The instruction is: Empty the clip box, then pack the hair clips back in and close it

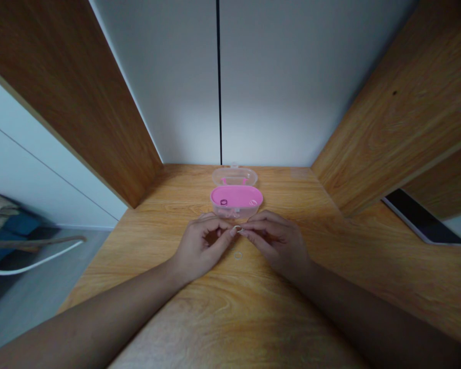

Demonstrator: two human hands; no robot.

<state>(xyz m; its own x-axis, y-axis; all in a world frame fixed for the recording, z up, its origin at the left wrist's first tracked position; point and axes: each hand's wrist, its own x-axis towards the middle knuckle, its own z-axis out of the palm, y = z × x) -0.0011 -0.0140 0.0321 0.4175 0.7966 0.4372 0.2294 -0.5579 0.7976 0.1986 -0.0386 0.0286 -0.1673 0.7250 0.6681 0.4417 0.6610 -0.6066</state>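
My left hand (203,245) and my right hand (278,243) meet over the wooden table, each in a pinch. Between their thumbs and fingertips is a small pale hair tie (237,228), held as a loop by both. Just below the fingers, another thin pale hair tie (238,255) lies on the wood. Right behind the hands stands a small clear plastic box with a pink tray (236,196), its clear lid (234,177) hinged open to the back. On the tray rest a dark hair tie (223,202) at the left and a whitish one (253,202) at the right.
White panels (184,102) with a dark vertical gap rise behind the table (215,318). Wooden boards flank it on the left (80,102) and right (388,102). A dark flat device, like a phone or tablet (422,218), lies at the right. The floor shows at the left.
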